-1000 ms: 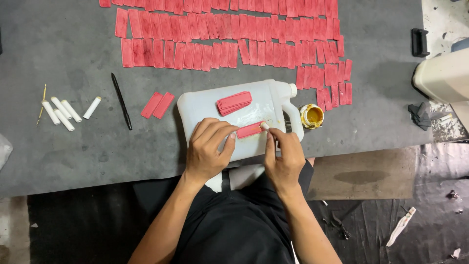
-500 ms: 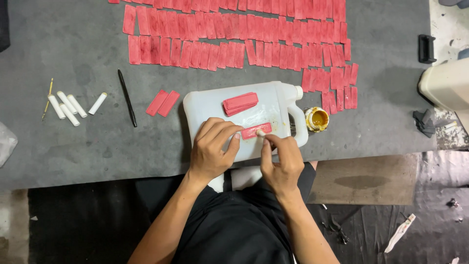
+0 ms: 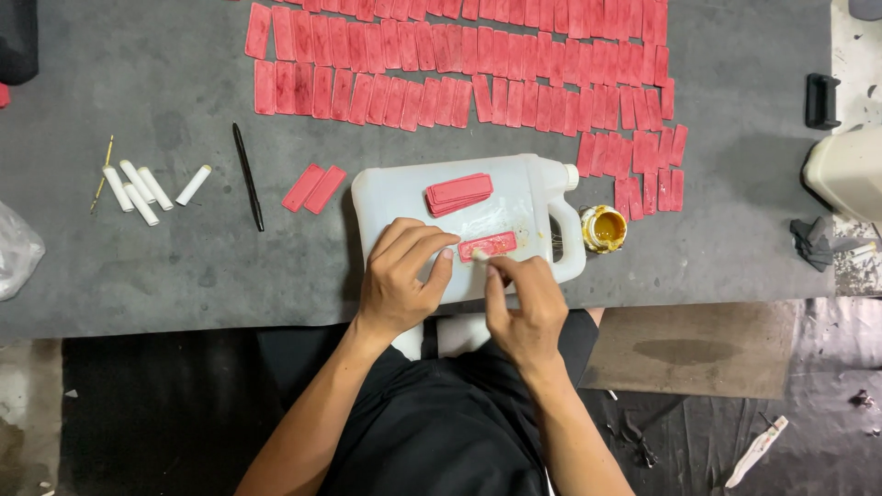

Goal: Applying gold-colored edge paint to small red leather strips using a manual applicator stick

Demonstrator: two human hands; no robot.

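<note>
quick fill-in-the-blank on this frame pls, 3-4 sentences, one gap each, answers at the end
1. The left hand and the right hand work on a single red strip that lies on a white plastic ____ laid on its side.
2. A small stack of red strips rests on the same jug, ____ the single strip in the picture.
3. The open pot by the jug's handle holds something ____ in colour.
4. The black pen lies between the white tubes and a pair of ____ strips.

Missing words: jug; above; yellow; red

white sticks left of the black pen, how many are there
5. Four white sticks lie side by side in a slanted cluster on the grey mat, beside a thin yellow stick; a fifth lies just right, apart. None seems hidden.
</note>
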